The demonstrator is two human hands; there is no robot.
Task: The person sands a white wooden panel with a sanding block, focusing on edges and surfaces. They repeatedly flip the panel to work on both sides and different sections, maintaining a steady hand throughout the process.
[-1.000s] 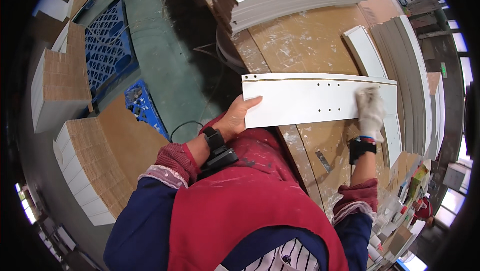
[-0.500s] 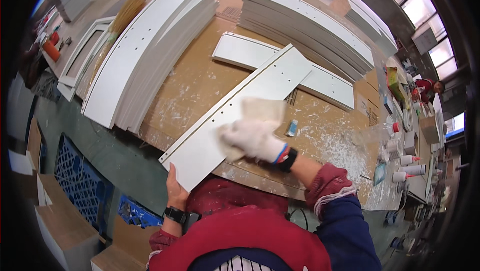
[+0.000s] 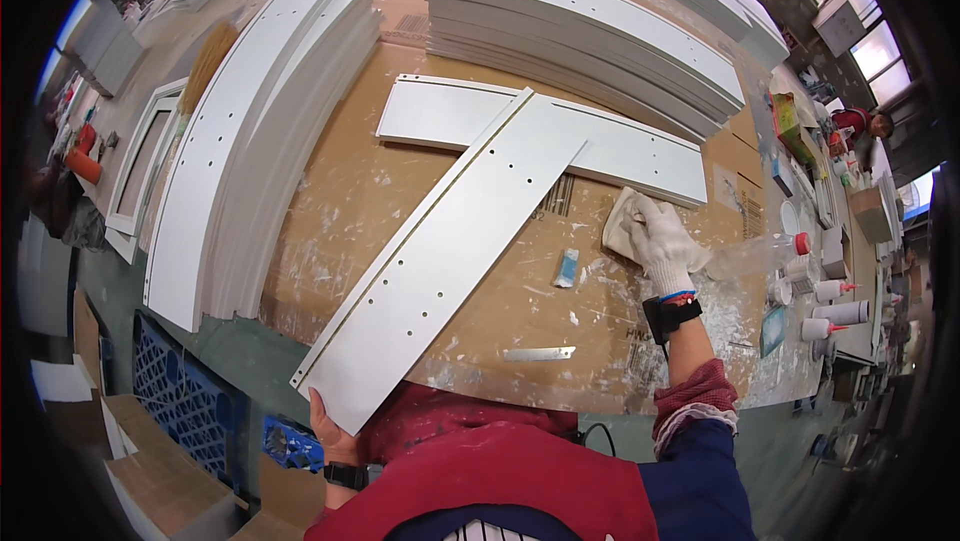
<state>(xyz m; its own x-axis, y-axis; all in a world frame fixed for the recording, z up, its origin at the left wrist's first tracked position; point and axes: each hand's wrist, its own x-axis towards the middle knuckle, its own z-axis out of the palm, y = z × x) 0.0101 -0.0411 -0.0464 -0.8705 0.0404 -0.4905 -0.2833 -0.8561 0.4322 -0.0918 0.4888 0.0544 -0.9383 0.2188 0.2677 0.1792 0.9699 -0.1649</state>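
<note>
A white drilled board [image 3: 440, 251] with a groove along one edge lies slanted across the table, its far end on a second white board [image 3: 640, 159]. My bare left hand [image 3: 332, 431] grips its near corner, the thumb showing at the edge and the other fingers hidden beneath. Right of the board, my right hand [image 3: 664, 241], in a white knitted glove, is closed on a folded off-white cloth [image 3: 619, 229], apart from the board. A small blue-and-white piece [image 3: 567, 269] and a flat metal strip [image 3: 540, 353] lie on the cardboard nearby.
Stacks of white boards stand at the left [image 3: 235, 131] and back [image 3: 590, 36]. A broom [image 3: 208, 66] leans beyond the left stack. A clear bottle with a red cap [image 3: 755, 256] lies near my right hand; glue bottles [image 3: 822, 328] stand farther right. Blue crates [image 3: 185, 396] sit below left.
My right hand has left the board's surface with the cloth and moved right, over the cardboard. The metal strip has come into sight. My left hand keeps its hold on the board's corner.
</note>
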